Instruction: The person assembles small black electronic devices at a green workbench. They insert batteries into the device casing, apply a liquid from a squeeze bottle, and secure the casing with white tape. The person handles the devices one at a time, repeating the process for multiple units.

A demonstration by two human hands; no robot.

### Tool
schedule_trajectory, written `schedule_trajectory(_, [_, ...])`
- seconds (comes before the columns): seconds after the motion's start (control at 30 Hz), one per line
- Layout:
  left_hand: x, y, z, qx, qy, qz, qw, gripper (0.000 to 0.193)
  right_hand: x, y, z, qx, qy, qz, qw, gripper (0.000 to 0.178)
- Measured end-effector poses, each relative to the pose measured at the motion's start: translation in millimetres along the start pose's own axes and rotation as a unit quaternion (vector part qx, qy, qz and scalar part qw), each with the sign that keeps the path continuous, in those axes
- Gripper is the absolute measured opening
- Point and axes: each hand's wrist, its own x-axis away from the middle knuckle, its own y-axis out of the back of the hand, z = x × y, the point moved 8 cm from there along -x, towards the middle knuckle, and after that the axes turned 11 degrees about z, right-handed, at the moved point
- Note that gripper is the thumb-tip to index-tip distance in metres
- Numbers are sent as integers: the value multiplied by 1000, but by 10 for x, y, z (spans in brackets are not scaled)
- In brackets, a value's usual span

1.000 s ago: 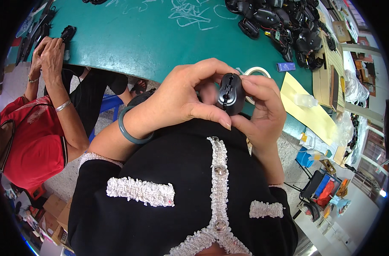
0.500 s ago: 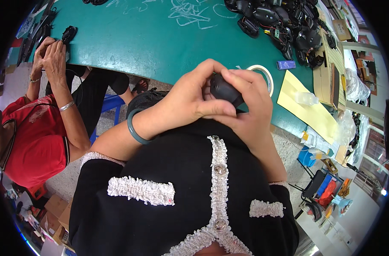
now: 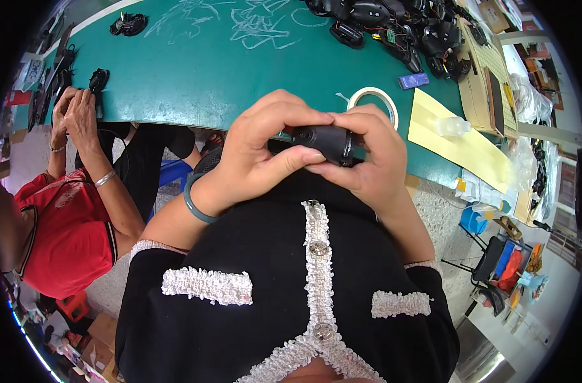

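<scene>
Black mouse gripped between both hands at the near edge of the worktop

A black computer mouse [image 3: 329, 143] is held up at the near edge of the green worktop [image 3: 188, 83], in front of the person's body. The left hand [image 3: 256, 145] grips its left end, thumb on the near side and fingers curled over the far side. The right hand [image 3: 378, 154] pinches its right end, also between thumb and fingers.

Just beyond the right hand lies a roll of pale tape [image 3: 385, 96], partly hidden by the fingers. Farther right is a small purple box [image 3: 413, 80], and nearer, a yellow sheet [image 3: 479, 159] with a clear bottle [image 3: 452, 126] on it. At the far right, black mice are heaped in a pile [image 3: 370, 11], some with wires and boards showing. Thin clear strips [image 3: 259, 29] lie far off, near the middle.

On the left, a co-worker in a red top [image 3: 70, 239] bends both hands [image 3: 80, 121] together by the worktop's edge; what they hold is unclear.
</scene>
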Motion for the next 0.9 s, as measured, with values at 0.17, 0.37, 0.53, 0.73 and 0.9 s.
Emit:
schedule_trajectory(0.17, [-31,7,-133,-81,-20,23,996,38,14,-88,-37,-75,-6,15,997,51])
schedule_trajectory(0.37, [-60,30,-78,-6,-4,-5,1000,42,87,-46,-183,-271,-76,-28,959,39])
schedule_trajectory(0.53, [-22,-51,19,43,-14,-42,998,43,122,-127,-223,-448,-59,-128,883,35])
schedule_trajectory(0.73, [-49,7,-243,-53,-49,-11,997,37,65,157,43,-111,20,-21,993,32])
schedule_trajectory(0.9, [-83,21,-274,-56,-44,-11,997,32,130,58,-18,-147,14,-94,985,31])
